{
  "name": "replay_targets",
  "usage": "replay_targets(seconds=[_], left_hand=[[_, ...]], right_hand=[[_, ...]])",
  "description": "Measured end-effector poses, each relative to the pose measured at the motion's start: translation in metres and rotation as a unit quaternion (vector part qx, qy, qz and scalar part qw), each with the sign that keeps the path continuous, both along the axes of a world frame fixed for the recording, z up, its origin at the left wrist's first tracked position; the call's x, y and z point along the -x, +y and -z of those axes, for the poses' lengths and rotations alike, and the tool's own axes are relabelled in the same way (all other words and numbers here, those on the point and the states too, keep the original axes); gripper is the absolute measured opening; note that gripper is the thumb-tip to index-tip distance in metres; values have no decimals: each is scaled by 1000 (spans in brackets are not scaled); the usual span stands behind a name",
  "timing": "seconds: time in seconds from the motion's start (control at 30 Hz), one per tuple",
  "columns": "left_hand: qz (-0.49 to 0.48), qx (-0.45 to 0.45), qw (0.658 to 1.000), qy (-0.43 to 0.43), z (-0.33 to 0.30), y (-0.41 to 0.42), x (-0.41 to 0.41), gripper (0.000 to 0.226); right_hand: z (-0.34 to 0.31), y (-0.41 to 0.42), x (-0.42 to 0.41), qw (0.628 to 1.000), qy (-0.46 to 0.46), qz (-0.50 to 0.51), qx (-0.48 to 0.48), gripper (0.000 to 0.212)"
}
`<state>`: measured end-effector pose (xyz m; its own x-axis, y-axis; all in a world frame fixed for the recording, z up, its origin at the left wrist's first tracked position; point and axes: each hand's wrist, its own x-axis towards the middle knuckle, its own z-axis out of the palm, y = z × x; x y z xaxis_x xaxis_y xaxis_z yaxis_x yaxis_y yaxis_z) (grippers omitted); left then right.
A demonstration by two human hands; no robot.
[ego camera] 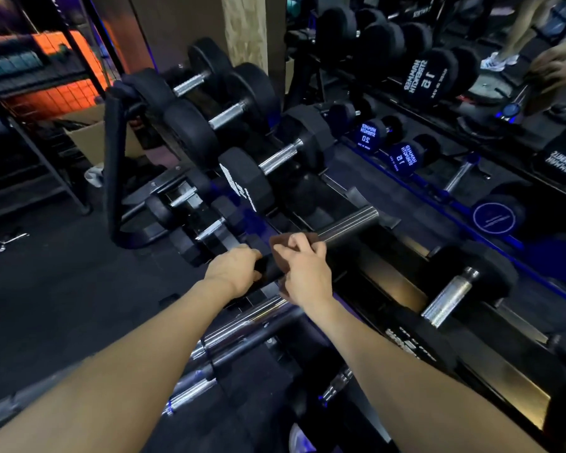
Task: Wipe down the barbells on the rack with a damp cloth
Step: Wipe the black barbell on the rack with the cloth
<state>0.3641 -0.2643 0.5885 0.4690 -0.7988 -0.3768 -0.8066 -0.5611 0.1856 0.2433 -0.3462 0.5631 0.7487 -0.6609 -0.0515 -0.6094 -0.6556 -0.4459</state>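
Both hands on one bar lying across the dumbbell rack [490,371].

At about 9 o'clock of the pair, the left hand [232,269] wraps its fingers around the bar's black end; touching it at 3 o'clock, the right hand [303,273] presses a brown cloth [281,246] round the barbell [347,223], fingers curled over it. The bar's bare steel sleeve runs on toward 2 o'clock; a dumbbell [451,297] rests farther right.

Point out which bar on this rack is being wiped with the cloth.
The smooth bar lying across the rack in front of the dumbbells: the right hand presses a brown cloth on it, the left hand grips it. The chrome barbells below go untouched.
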Motion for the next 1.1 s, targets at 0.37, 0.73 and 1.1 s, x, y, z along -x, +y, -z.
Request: replay_targets(seconds=[0.37,0.73,1.1], left_hand=[[-98,150,981,-67,13,127,-15,49],[-152,231,960,-55,38,160,-4,56],[-182,134,966,127,17,148,-46,75]], right_hand=[[-1,83,-30,999,15,-41,5,64],[0,152,-47,996,-6,-90,12,64],[6,132,-39,969,32,-162,184,62]])
